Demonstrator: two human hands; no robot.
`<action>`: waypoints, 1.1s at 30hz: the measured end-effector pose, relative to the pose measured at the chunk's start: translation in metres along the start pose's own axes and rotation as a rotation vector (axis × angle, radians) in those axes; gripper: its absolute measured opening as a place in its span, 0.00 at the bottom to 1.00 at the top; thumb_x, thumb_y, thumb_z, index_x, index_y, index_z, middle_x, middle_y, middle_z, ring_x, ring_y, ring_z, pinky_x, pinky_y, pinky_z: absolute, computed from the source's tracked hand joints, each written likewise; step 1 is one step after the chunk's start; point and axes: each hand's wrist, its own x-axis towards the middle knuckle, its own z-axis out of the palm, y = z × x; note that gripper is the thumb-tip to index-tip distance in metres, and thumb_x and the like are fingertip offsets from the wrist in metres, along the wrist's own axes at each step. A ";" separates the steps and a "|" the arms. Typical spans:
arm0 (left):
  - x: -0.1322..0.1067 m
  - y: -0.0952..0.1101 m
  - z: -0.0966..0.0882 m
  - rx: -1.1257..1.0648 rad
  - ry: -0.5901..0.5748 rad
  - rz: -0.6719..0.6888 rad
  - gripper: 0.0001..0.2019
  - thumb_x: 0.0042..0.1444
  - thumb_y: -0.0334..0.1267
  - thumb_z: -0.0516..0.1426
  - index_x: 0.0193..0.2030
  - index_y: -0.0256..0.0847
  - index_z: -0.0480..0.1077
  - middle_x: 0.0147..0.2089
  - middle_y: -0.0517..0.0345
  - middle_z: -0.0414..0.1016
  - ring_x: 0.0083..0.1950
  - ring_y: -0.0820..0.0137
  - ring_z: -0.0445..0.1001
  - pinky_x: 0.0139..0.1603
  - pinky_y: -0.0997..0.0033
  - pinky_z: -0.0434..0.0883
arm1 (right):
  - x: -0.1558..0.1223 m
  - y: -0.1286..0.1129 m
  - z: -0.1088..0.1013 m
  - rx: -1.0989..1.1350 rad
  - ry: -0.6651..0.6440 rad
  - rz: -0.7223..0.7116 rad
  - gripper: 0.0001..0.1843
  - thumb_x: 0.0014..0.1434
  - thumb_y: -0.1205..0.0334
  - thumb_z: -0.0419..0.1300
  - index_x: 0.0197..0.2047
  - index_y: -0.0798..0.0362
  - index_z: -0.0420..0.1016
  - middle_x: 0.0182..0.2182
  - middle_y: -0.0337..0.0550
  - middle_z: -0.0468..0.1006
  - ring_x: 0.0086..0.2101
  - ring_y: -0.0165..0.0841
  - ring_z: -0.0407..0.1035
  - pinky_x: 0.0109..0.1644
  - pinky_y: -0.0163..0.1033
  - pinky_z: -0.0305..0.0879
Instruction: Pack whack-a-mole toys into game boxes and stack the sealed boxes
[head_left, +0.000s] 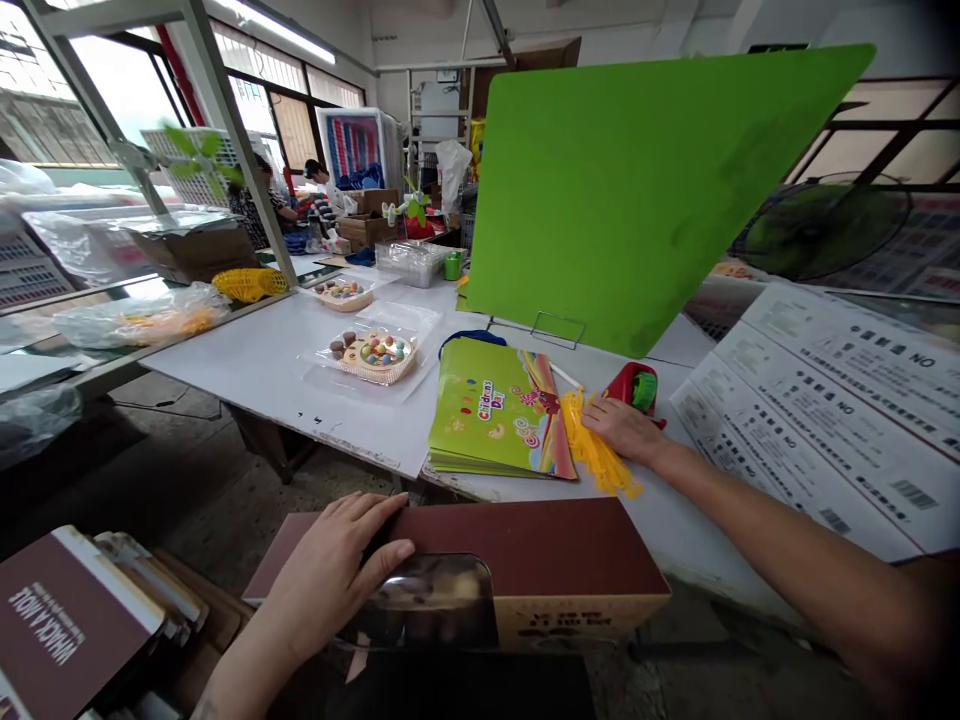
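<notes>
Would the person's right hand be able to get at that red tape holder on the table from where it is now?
Probably yes. The right hand rests on the yellow strips, and the red tape holder sits just beyond its fingers with nothing between them.

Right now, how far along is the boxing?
Looks early to midway. Done: folded boxes stacked at lower left. In hand: left hand rests on a maroon window box; right hand touches the yellow strips on the table. Left: the toy trays and leaflets lie unpacked.
</notes>
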 end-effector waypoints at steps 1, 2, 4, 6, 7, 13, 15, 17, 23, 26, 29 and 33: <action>0.001 0.000 0.000 0.004 -0.006 -0.009 0.22 0.67 0.53 0.51 0.60 0.45 0.72 0.53 0.52 0.80 0.53 0.61 0.78 0.57 0.57 0.73 | 0.002 0.002 -0.006 -0.037 -0.008 -0.013 0.10 0.52 0.74 0.56 0.27 0.50 0.71 0.35 0.50 0.80 0.45 0.44 0.72 0.58 0.50 0.64; 0.001 -0.001 0.001 0.007 -0.012 -0.027 0.22 0.67 0.53 0.51 0.60 0.47 0.72 0.53 0.53 0.80 0.53 0.61 0.78 0.61 0.54 0.70 | 0.004 0.002 -0.013 -0.070 -0.009 -0.019 0.10 0.52 0.75 0.54 0.29 0.51 0.73 0.36 0.53 0.80 0.46 0.47 0.72 0.59 0.53 0.63; 0.003 -0.003 0.001 0.007 -0.020 -0.075 0.22 0.66 0.55 0.51 0.60 0.51 0.72 0.53 0.55 0.81 0.53 0.61 0.78 0.66 0.47 0.63 | 0.007 -0.003 -0.027 -0.131 0.007 -0.014 0.13 0.54 0.75 0.51 0.33 0.55 0.75 0.39 0.59 0.79 0.47 0.51 0.71 0.58 0.57 0.62; 0.007 -0.004 0.002 -0.003 -0.035 -0.113 0.22 0.67 0.56 0.50 0.60 0.52 0.72 0.52 0.55 0.81 0.53 0.61 0.78 0.67 0.46 0.62 | 0.006 -0.022 -0.039 -0.171 0.038 -0.009 0.17 0.59 0.71 0.48 0.42 0.58 0.77 0.43 0.63 0.78 0.48 0.52 0.71 0.57 0.58 0.63; 0.009 -0.005 0.002 -0.010 -0.046 -0.121 0.23 0.67 0.57 0.50 0.60 0.51 0.72 0.52 0.55 0.81 0.53 0.61 0.78 0.65 0.47 0.63 | 0.003 -0.037 -0.043 -0.171 0.051 -0.029 0.19 0.62 0.69 0.47 0.48 0.59 0.76 0.47 0.63 0.78 0.50 0.52 0.71 0.56 0.56 0.64; 0.018 -0.002 -0.002 -0.056 -0.149 -0.156 0.27 0.67 0.59 0.46 0.62 0.50 0.70 0.52 0.53 0.79 0.53 0.60 0.75 0.62 0.51 0.63 | -0.025 -0.163 -0.054 -0.070 -0.095 -0.479 0.23 0.70 0.64 0.46 0.62 0.42 0.71 0.43 0.44 0.78 0.37 0.33 0.73 0.37 0.36 0.67; 0.018 0.001 -0.003 -0.057 -0.179 -0.170 0.27 0.67 0.60 0.45 0.63 0.50 0.70 0.52 0.54 0.79 0.54 0.60 0.74 0.62 0.50 0.62 | -0.033 -0.190 -0.053 -0.149 -0.117 -0.606 0.21 0.71 0.65 0.48 0.58 0.41 0.75 0.34 0.41 0.76 0.29 0.29 0.67 0.31 0.34 0.60; 0.016 0.003 -0.005 -0.059 -0.187 -0.180 0.27 0.67 0.60 0.45 0.63 0.50 0.69 0.52 0.54 0.78 0.54 0.59 0.73 0.62 0.50 0.61 | -0.038 -0.203 -0.051 -0.224 -0.125 -0.705 0.19 0.70 0.66 0.50 0.58 0.43 0.75 0.31 0.40 0.73 0.27 0.29 0.64 0.29 0.34 0.55; 0.010 0.003 -0.007 -0.067 -0.178 -0.192 0.27 0.68 0.60 0.45 0.62 0.48 0.69 0.52 0.54 0.78 0.55 0.59 0.73 0.62 0.49 0.59 | -0.050 -0.199 -0.054 -0.332 -0.110 -0.887 0.20 0.63 0.75 0.52 0.55 0.54 0.74 0.32 0.43 0.75 0.28 0.32 0.64 0.30 0.36 0.51; 0.009 0.003 -0.006 -0.067 -0.169 -0.191 0.27 0.67 0.60 0.45 0.62 0.49 0.69 0.52 0.55 0.78 0.55 0.59 0.73 0.62 0.49 0.59 | -0.053 -0.198 -0.060 -0.312 -0.180 -0.851 0.19 0.60 0.77 0.54 0.51 0.53 0.76 0.30 0.41 0.75 0.26 0.31 0.64 0.29 0.36 0.51; 0.007 0.006 -0.005 -0.059 -0.159 -0.182 0.27 0.67 0.60 0.46 0.62 0.49 0.69 0.51 0.55 0.78 0.54 0.58 0.73 0.60 0.49 0.60 | -0.047 -0.210 -0.063 -0.271 -0.367 -0.758 0.16 0.60 0.75 0.57 0.47 0.51 0.78 0.30 0.40 0.75 0.27 0.30 0.65 0.29 0.35 0.51; 0.005 0.012 -0.004 -0.052 -0.159 -0.160 0.28 0.67 0.60 0.46 0.63 0.48 0.69 0.51 0.54 0.78 0.54 0.58 0.72 0.59 0.49 0.60 | -0.023 -0.235 -0.073 -0.181 -0.628 -0.619 0.11 0.64 0.70 0.55 0.39 0.52 0.79 0.33 0.43 0.75 0.28 0.30 0.66 0.29 0.36 0.54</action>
